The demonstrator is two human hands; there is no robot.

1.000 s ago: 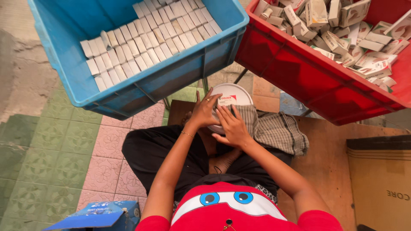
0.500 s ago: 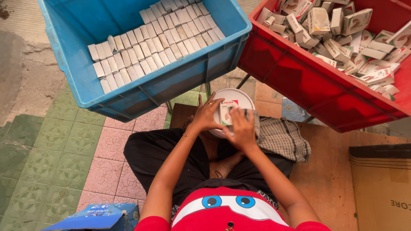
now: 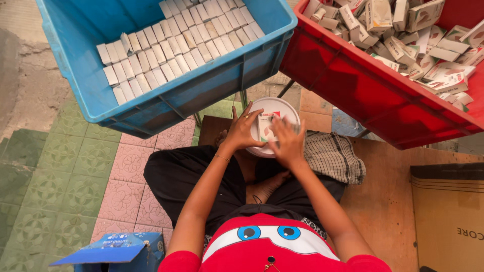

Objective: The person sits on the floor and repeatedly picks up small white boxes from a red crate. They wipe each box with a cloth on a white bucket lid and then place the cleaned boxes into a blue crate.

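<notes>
Behind blurred right hand [image 3: 288,142] and left hand [image 3: 244,132], half-hidden small carton [image 3: 265,125].

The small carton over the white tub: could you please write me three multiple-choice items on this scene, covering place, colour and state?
1. Where is the small carton?
A. in the blue crate
B. between both hands above the white tub
C. on the checked cloth

2. What colour is the crate of neatly rowed packs?
A. blue
B. green
C. yellow

3. How do the cartons in the red crate lie?
A. in tidy rows
B. in a loose jumble
C. stacked under a lid

Answers: B, left hand and right hand hold it there; A, the blue crate; B, they point every way.
</notes>
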